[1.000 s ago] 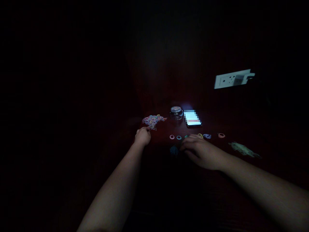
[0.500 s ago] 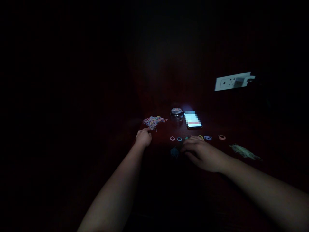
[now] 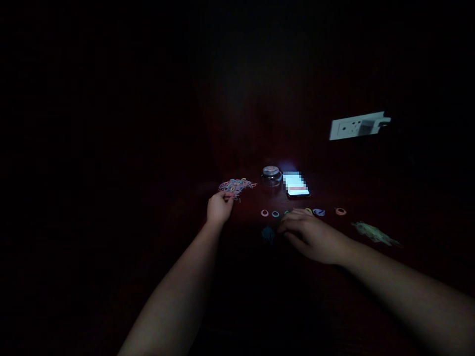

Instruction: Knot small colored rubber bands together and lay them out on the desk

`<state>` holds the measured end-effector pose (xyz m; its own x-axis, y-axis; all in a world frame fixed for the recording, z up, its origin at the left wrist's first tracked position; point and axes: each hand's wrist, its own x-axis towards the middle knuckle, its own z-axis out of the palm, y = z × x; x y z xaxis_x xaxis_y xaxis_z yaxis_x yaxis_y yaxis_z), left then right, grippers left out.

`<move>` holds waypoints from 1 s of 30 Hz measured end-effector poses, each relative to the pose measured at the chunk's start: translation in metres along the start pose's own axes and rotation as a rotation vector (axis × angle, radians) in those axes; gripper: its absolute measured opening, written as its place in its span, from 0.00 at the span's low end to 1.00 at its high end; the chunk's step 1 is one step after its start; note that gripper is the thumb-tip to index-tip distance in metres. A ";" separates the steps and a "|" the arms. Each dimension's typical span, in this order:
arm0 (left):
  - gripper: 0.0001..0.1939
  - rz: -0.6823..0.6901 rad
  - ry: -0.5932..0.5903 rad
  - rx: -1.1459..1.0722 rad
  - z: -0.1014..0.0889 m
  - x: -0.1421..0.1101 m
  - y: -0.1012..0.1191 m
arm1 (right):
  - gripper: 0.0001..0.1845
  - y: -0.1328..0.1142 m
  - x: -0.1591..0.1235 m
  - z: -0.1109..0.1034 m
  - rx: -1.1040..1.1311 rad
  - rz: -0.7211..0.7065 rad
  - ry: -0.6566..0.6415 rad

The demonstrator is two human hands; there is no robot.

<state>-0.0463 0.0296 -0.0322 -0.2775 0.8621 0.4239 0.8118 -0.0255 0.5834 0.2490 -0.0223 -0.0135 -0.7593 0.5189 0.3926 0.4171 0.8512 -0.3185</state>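
Observation:
At the near edge of a pile of small colourful elastic bands (image 3: 237, 186), my left hand (image 3: 219, 207) has its thumb and finger pinched together. A pinkish bit shows at the fingertips, too small to make out. My right hand (image 3: 309, 235) rests over a row of elastic rings, fingers loosely bent and thumb apart, with nothing visible in them. It partly covers a green ring (image 3: 286, 212) and a yellow ring (image 3: 308, 211). To its left lie a pink ring (image 3: 264, 213), a blue ring (image 3: 275, 214) and a dark teal bundle (image 3: 267, 234).
A clear lidded jar (image 3: 271, 177) stands behind the row, beside a lit phone (image 3: 296, 184). Right of my hand lie a purple ring (image 3: 318, 212), an orange ring (image 3: 340, 211) and a pale green bundle (image 3: 375, 233). A wall socket (image 3: 356, 126) holds a plug. Surroundings are very dark.
My left hand has shifted slightly at the pile, and a pinkish bit now shows at its fingertips. My right hand stays in place. The view has tipped slightly.

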 end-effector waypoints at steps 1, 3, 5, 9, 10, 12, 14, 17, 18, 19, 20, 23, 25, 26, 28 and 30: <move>0.09 0.015 0.015 -0.052 0.001 0.000 0.001 | 0.11 0.000 0.000 0.000 -0.002 0.000 0.001; 0.07 0.050 0.041 -0.154 0.003 0.000 0.002 | 0.12 0.000 0.000 0.000 -0.002 -0.005 0.002; 0.06 0.080 0.044 -0.211 0.006 0.000 0.002 | 0.12 0.000 0.001 0.000 0.003 -0.011 0.006; 0.06 0.100 0.035 -0.296 0.009 -0.001 0.004 | 0.11 -0.001 0.001 0.000 0.003 -0.005 0.006; 0.06 0.104 0.032 -0.323 0.010 -0.001 0.005 | 0.11 -0.001 0.000 0.000 0.000 -0.005 0.007; 0.07 0.134 0.004 -0.359 0.010 -0.003 0.009 | 0.11 -0.002 0.000 0.000 -0.007 -0.006 0.021; 0.07 0.206 -0.038 -0.362 0.010 -0.006 0.018 | 0.11 -0.002 0.001 0.001 -0.017 0.002 0.045; 0.06 0.376 -0.096 -0.331 0.010 -0.016 0.039 | 0.08 0.000 0.003 0.001 -0.050 0.058 0.128; 0.05 0.436 -0.116 -0.322 0.010 -0.020 0.047 | 0.07 0.001 0.003 0.001 -0.067 0.088 0.170; 0.04 0.496 -0.127 -0.308 0.010 -0.024 0.055 | 0.06 0.001 0.004 0.001 -0.083 0.120 0.216; 0.03 0.560 -0.142 -0.284 0.009 -0.029 0.063 | 0.05 0.002 0.005 0.000 -0.097 0.150 0.260; 0.02 0.750 -0.150 -0.232 0.009 -0.040 0.082 | 0.06 0.004 0.006 -0.001 -0.116 0.204 0.337; 0.03 0.816 -0.143 -0.234 0.009 -0.044 0.088 | 0.08 0.005 0.006 -0.001 -0.117 0.206 0.356; 0.03 0.831 -0.138 -0.238 0.009 -0.045 0.090 | 0.08 0.005 0.006 -0.001 -0.117 0.202 0.360; 0.04 0.840 -0.131 -0.241 0.009 -0.046 0.092 | 0.07 0.006 0.005 0.000 -0.111 0.200 0.369; 0.04 0.840 -0.134 -0.243 0.008 -0.047 0.092 | 0.08 0.006 0.005 0.000 -0.098 0.213 0.384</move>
<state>0.0460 -0.0088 -0.0039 0.4362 0.5616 0.7031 0.5846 -0.7709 0.2531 0.2477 -0.0143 -0.0139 -0.4188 0.6588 0.6250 0.6034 0.7162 -0.3506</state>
